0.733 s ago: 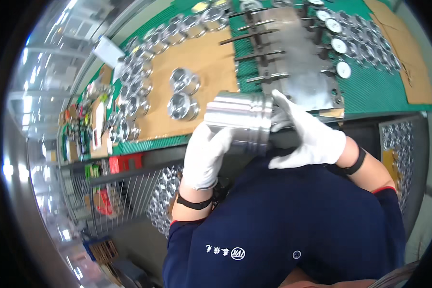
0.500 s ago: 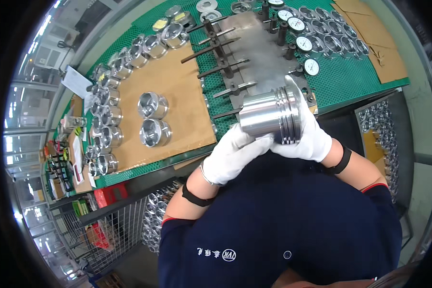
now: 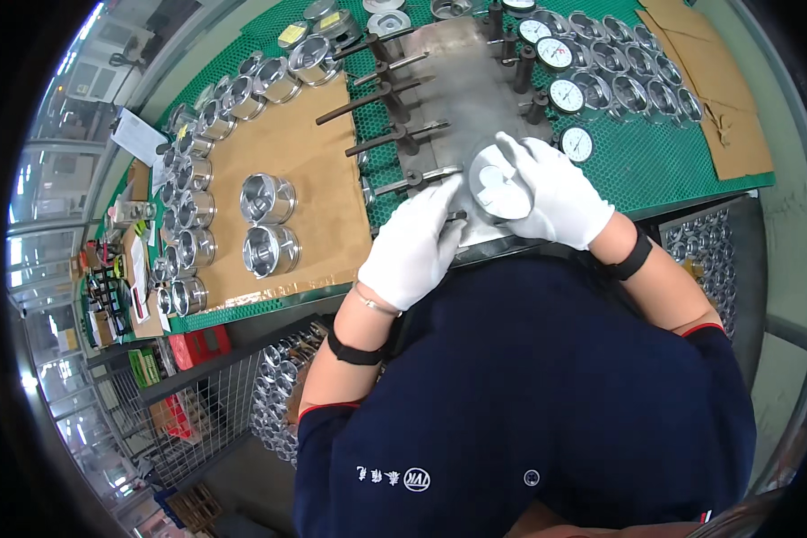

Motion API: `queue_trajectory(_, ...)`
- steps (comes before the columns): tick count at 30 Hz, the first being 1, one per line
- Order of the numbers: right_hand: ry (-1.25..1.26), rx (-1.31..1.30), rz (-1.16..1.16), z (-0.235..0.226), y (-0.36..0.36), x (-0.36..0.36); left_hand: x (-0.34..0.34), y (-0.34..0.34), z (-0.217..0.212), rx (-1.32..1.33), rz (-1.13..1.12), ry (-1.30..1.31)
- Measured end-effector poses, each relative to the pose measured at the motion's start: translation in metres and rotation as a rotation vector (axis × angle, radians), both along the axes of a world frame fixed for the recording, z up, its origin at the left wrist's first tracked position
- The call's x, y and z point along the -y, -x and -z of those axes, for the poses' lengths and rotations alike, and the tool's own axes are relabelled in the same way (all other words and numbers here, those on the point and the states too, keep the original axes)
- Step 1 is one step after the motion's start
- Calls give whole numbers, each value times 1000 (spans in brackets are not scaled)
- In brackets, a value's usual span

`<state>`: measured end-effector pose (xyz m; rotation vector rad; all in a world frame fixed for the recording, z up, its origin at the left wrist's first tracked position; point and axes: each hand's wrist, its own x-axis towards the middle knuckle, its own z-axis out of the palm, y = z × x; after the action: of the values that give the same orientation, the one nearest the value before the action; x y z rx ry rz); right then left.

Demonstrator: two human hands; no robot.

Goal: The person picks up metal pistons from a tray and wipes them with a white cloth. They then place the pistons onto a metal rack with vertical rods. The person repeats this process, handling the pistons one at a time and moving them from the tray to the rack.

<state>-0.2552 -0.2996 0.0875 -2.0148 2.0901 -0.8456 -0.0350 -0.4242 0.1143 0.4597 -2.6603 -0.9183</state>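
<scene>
A silver piston (image 3: 491, 204) stands on the grey metal plate (image 3: 462, 99) at its near end, its round shiny top facing up. My right hand (image 3: 551, 193), in a white glove, is closed around the piston's right side, with fingers over the far rim. My white-gloved left hand (image 3: 412, 242) lies just left of the piston, thumb and fingers apart. A dark rod end (image 3: 457, 216) shows between them; the hand hides the rest of it. Whether the left fingertips touch the piston is hard to tell.
Dark rods on posts (image 3: 394, 103) line the plate's left side, and dial gauges (image 3: 567, 95) its right. Two pistons (image 3: 269, 199) sit on cardboard (image 3: 323, 170) at left, with more in rows behind. Further pistons (image 3: 628, 90) stand at the far right.
The piston, held sideways in both hands before, now stands upright on the plate. My left hand has come off its underside and moved to its left; my right hand still grips it.
</scene>
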Motion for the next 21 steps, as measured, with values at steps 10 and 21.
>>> queue_trajectory(10, -452, 618, 96, -3, 29, -22, -6, 63, 46, -55, -121, 291)
queue_trajectory(21, -699, 1136, 144, 30, 31, -27, 13, 86, 67, -159, -136, 52)
